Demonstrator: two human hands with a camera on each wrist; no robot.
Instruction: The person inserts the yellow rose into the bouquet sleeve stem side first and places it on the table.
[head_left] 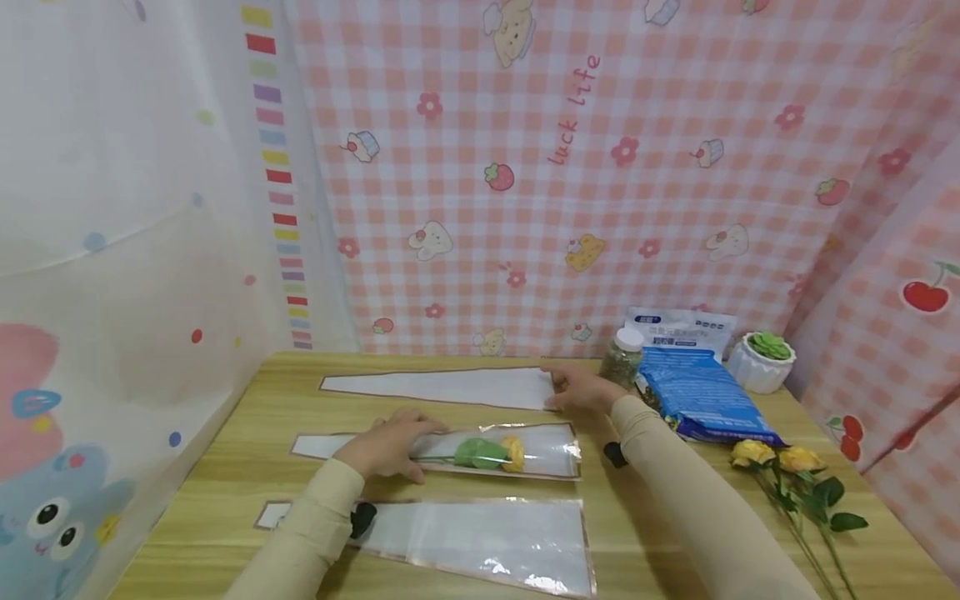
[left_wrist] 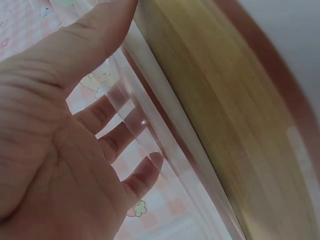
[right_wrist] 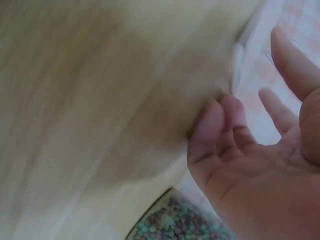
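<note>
Wrapper (head_left: 495, 533), clear-faced and brown-edged, lies across the bottom centre of the head view, partly behind the left forearm. Cut yellow roses (head_left: 752, 452) rest on the wooden table (head_left: 247, 467) at the lower right, stems running to the bottom edge. Just above the first, a second wrapper (head_left: 551, 450) lies with a single yellow rose (head_left: 513, 454) showing through its film, bloom toward the right end. Over its left half is the left hand (head_left: 390, 446), fingers extended and parted; in the left wrist view, fingertips show through clear film. Beyond, a third wrapper (head_left: 450, 386) spans mid-frame; the right hand (head_left: 585, 388) is at its wide right end, fingers loosely bent, thumb apart. Farther right are a lidded jar (head_left: 622, 354), a blue-and-white bag (head_left: 705, 392) and a potted plant (head_left: 761, 362); a checked curtain (head_left: 465, 208) fills the top.
</note>
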